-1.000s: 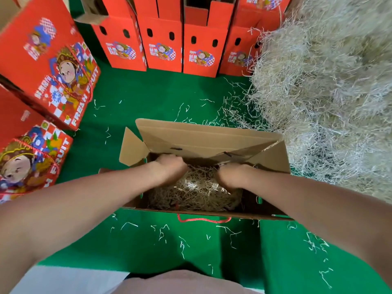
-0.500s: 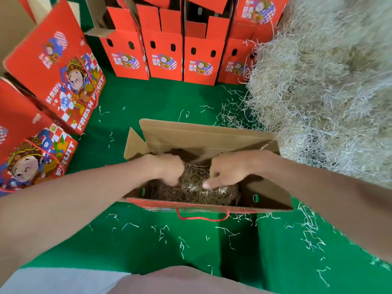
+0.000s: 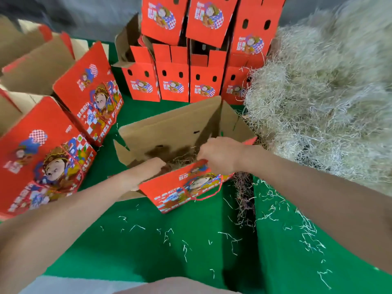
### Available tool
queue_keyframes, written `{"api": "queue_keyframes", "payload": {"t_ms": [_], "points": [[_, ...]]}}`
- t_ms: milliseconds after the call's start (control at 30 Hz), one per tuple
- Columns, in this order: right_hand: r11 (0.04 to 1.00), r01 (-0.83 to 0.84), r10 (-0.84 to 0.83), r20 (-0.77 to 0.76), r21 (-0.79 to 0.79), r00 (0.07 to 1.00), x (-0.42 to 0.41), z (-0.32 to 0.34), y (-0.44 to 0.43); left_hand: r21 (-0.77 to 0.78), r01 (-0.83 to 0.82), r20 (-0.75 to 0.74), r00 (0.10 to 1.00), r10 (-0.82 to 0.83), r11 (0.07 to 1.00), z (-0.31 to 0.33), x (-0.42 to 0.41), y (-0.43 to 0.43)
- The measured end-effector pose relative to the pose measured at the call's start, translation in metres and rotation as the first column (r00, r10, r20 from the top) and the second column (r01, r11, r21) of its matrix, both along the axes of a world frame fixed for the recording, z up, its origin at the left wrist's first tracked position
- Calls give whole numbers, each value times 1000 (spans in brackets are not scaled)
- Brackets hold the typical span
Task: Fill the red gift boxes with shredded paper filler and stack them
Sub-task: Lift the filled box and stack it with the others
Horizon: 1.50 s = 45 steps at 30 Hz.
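**A:** How far along?

**B:** Tipped boxes [image 3: 48,158] wait at nine o'clock. At centre, the left hand [image 3: 148,168] dips into the open box [image 3: 169,132], grip hidden; the right hand [image 3: 220,155] clasps its near wall. Some filler [image 3: 182,159] is inside. The pile [image 3: 328,102] sits at three o'clock.

**A:** Stacking?

**B:** Still ahead for this one, I'd judge.

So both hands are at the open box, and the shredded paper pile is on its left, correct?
No. The head view shows the shredded paper pile on the right of the open box, not its left. The left hand and right hand are at it.
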State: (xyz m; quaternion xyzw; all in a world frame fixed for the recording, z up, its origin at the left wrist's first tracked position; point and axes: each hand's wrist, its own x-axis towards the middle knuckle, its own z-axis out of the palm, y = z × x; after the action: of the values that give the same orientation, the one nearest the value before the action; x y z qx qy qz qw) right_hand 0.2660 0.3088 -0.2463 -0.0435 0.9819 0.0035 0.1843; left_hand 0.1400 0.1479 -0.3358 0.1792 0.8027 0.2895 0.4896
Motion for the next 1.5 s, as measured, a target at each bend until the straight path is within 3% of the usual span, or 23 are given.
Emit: {"api": "queue_keyframes", "payload": {"t_ms": [100,167,200,267,300,333,400,467,567,667,800,867,900,933,967,1067,1133,1200,1267,1333,1367,1433,1500], "points": [[997,66,-59,-121,48,991,-10,-7,15,30,21,-16,1000,-20,999,16,24,-2],[987,163,-151,-310,13,939,-8,-20,23,99,-44,108,994,34,994,38,34,1],[963,249,-271,-446,-108,853,-3,-29,24,146,-60,163,986,35,987,47,36,4],[772,339,-630,-575,-538,522,9,-51,16,221,-1,141,990,-31,975,63,41,8],[621,366,-775,-474,-693,418,12,-65,8,218,28,68,997,-44,976,67,44,10],[491,434,-851,-307,-756,427,14,-76,-3,201,65,-51,997,-56,977,67,47,13],[321,621,-808,134,-715,573,12,-99,-31,108,165,-331,936,-121,980,64,53,18],[235,655,-773,271,-718,574,8,-113,-53,51,220,-478,862,-170,974,60,56,21],[298,672,-849,134,-677,511,4,-116,-59,14,253,-541,815,-206,967,59,55,20],[446,693,-782,130,-567,609,13,-120,-45,18,251,-516,831,-206,968,57,51,17],[615,758,-737,183,-215,650,56,-130,3,45,297,-514,825,-233,954,63,51,14],[658,717,-688,203,-232,697,66,-125,26,33,348,-536,797,-277,937,65,51,13],[645,689,-681,160,-332,715,65,-119,36,22,387,-549,775,-312,922,67,50,12],[579,667,-727,73,-468,683,61,-111,43,-1,438,-571,738,-360,899,70,48,10],[461,652,-815,5,-602,580,55,-100,50,-38,499,-600,681,-419,866,73,45,8],[42,522,-988,44,-852,151,40,-66,79,-178,561,-696,509,-507,808,86,24,0],[0,470,-996,41,-883,75,38,-59,91,-338,445,-804,322,-500,830,94,4,-5],[47,449,-988,24,-892,151,41,-55,92,-402,223,-888,144,-438,888,96,-15,-8],[52,459,-922,134,-887,363,44,-56,86,-99,48,-959,261,-108,994,93,-24,-11],[-15,499,-773,327,-866,543,45,-58,81,291,-121,-826,468,313,949,87,-19,-10],[-32,518,-707,386,-855,593,44,-59,78,387,-235,-676,585,448,892,83,-11,-8],[-40,539,-600,452,-841,660,44,-57,73,410,-458,-261,770,583,789,70,10,-3],[-11,568,-508,494,-823,706,42,-55,67,302,-525,77,845,529,796,59,37,0]]}}
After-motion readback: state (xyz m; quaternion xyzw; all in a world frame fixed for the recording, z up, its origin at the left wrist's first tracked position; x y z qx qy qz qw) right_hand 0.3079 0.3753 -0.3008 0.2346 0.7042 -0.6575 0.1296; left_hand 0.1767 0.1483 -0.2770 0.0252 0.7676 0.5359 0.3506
